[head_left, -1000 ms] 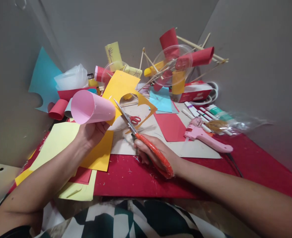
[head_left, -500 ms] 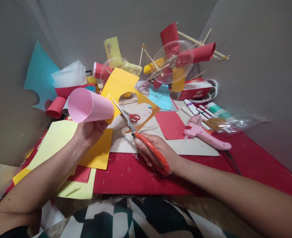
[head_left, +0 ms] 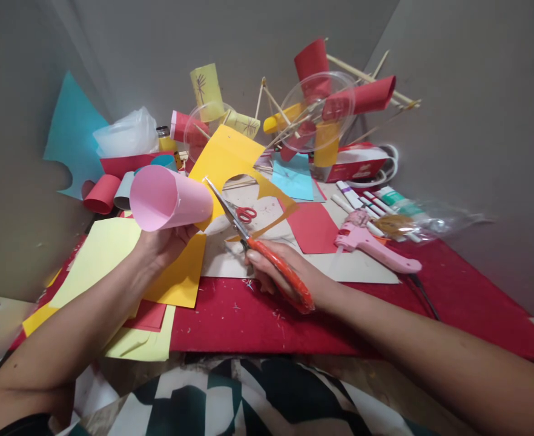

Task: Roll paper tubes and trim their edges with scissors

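Observation:
My left hand point(head_left: 164, 242) is closed under a pink paper tube point(head_left: 194, 200), its wide open end towards the left. Pressed against the tube's far end is a yellow paper sheet point(head_left: 226, 148) with rounded pieces cut out of it; the fingers on it are mostly hidden. My right hand point(head_left: 276, 266) grips the orange handles of a pair of scissors point(head_left: 280, 272). Their blades point up and left and lie at the yellow sheet beside the tube's end. Through the cut-out, small red-handled scissors point(head_left: 246, 214) show on the pale board.
A pink glue gun point(head_left: 376, 251) with its cord lies right, near several markers point(head_left: 351, 197). Red and yellow paper pinwheel-like models on sticks point(head_left: 315, 109) stand at the back. Paper sheets point(head_left: 98, 251) lie left on the red cloth point(head_left: 249, 327); a blue sheet point(head_left: 74, 133) leans against the wall.
The pink tube has shifted slightly right and down in my left hand. The yellow sheet has moved a little right and turned, while the scissors stay nearly in place.

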A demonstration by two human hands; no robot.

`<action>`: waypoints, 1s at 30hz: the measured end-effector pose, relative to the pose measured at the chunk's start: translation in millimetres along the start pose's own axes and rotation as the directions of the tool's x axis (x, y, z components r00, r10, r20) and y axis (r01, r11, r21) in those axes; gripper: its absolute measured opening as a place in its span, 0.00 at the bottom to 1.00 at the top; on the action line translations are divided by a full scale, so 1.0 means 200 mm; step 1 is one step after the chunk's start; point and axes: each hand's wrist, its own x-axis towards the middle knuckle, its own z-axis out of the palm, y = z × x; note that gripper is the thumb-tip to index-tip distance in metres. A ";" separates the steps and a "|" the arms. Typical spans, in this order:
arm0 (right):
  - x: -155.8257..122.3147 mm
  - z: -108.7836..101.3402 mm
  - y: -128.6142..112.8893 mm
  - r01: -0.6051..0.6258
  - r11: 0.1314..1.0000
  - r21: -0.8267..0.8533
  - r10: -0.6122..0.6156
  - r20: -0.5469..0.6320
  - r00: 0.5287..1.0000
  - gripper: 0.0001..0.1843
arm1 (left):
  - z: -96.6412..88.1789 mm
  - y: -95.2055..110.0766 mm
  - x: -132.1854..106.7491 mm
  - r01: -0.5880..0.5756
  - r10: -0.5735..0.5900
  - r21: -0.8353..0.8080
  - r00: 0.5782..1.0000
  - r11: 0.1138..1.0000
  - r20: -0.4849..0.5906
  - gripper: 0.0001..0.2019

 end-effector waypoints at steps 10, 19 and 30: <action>0.01 0.00 0.01 -0.075 0.995 0.073 0.076 -0.004 0.997 0.30 | -0.01 0.00 -0.02 0.044 -0.048 0.041 0.995 0.998 0.084 0.20; 0.00 -0.01 -0.02 -0.106 0.994 0.040 0.106 0.001 0.994 0.28 | -0.12 0.04 0.05 -0.014 -0.026 0.197 0.980 0.980 0.199 0.12; 0.01 -0.03 0.00 -0.070 0.997 0.013 0.070 0.011 0.998 0.35 | -0.14 0.03 0.05 0.017 -0.109 0.303 0.951 0.953 0.291 0.20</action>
